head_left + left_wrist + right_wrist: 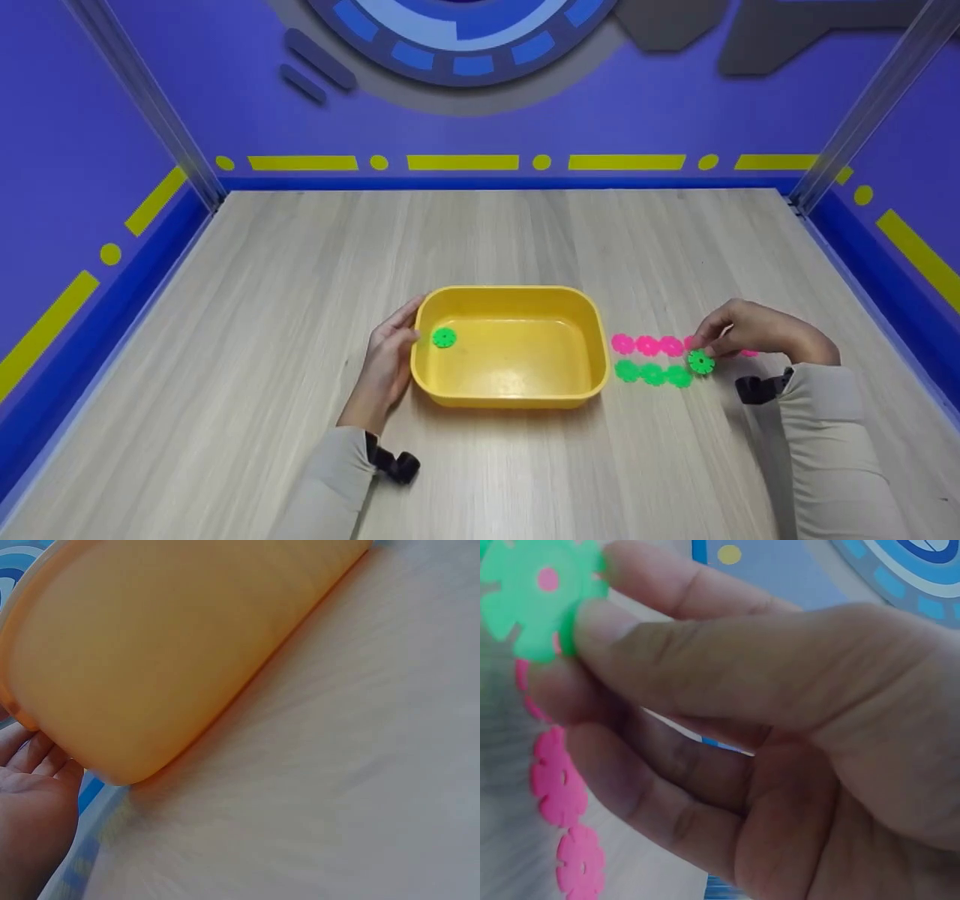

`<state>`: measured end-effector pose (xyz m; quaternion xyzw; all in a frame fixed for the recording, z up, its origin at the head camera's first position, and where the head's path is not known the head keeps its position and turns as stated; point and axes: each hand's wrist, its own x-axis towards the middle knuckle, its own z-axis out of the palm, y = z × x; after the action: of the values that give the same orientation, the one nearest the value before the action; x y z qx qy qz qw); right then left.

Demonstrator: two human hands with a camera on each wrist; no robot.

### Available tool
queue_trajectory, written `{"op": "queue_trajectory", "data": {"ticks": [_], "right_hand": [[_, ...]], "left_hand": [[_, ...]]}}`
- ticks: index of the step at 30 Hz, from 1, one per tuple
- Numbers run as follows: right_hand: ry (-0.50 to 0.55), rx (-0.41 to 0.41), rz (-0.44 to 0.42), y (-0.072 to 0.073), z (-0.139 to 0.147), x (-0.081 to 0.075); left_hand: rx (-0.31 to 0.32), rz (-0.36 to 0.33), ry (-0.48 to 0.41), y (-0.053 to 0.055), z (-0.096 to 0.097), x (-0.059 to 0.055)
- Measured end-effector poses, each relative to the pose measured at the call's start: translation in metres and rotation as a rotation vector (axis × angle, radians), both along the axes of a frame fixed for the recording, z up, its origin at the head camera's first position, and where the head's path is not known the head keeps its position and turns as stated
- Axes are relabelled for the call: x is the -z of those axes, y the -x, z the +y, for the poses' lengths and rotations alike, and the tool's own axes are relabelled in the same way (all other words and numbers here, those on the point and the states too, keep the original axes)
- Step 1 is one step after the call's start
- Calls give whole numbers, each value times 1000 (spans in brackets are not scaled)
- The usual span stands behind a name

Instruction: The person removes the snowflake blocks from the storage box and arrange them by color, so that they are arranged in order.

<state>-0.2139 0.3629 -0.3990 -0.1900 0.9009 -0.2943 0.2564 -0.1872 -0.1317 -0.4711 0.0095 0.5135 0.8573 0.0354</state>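
My left hand (385,361) holds the left end of a yellow plastic tub (510,401), its thumb at the rim and its fingers along the outer wall. Inside the tub, near that end, lies a green notched disc (444,337). Between thumb and fingertips my right hand (761,330) pinches another green notched disc (701,362), seen close up in the right wrist view. It is held at the right end of a row of green discs (653,374). Behind runs a row of pink notched discs (648,345), partly hidden by the right hand.
The wooden table (315,255) carries the tub near its middle, with both disc rows to the right of it. Blue panels (480,135) with yellow marks enclose the table at the back and sides. Small black cameras (403,468) sit on both wrists.
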Motion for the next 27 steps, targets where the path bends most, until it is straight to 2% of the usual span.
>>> {"op": "queue_trajectory", "data": {"ticks": [18,23,27], "right_hand": [[0,13,-75,-2,5,6],[8,22,-121,-3,6,6],[5,21,-127,-3,6,6]], "left_hand": [[-17,-22,-11,-1,1,0],[8,19,-12,-1,0,1],[20,36,-8,-2,-1,1]]}}
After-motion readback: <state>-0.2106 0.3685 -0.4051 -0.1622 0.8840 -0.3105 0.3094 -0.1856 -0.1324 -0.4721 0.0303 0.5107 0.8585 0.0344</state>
